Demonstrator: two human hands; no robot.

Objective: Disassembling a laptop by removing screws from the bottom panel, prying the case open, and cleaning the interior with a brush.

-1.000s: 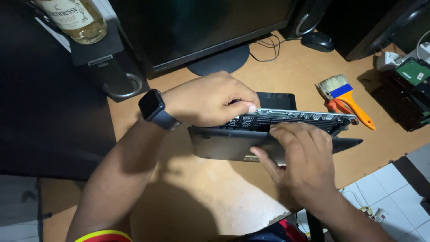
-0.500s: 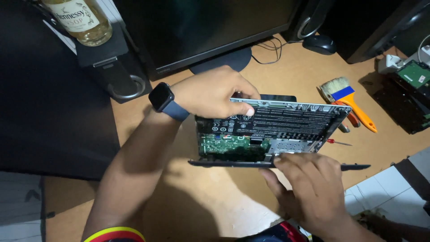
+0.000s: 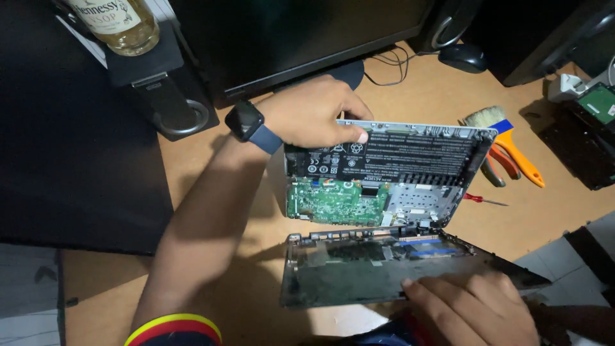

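Observation:
My left hand (image 3: 314, 112), with a dark smartwatch on its wrist, grips the top edge of an opened laptop chassis (image 3: 461, 160) and holds it tilted up. The inside of the chassis faces me, showing a black battery (image 3: 397, 160) above a green circuit board (image 3: 336, 202). Below it a dark flat panel (image 3: 359, 269) lies on the wooden desk (image 3: 423, 90), meeting the chassis along their shared edge. My right hand (image 3: 474, 311) rests on the near right part of that panel, fingers pressed on its surface.
Right of the chassis lie a paintbrush with an orange handle (image 3: 509, 141), orange-handled pliers (image 3: 503, 163) and a small red screwdriver (image 3: 483, 200). A monitor (image 3: 307, 32), a mouse (image 3: 464, 57), a speaker (image 3: 160, 83) with a bottle (image 3: 118, 22) on it, and a loose green board (image 3: 599, 102) stand around.
My left hand has swung the chassis up and away from the dark panel, baring the battery and green board. My right hand has stayed on the lower panel, shifting toward its near edge.

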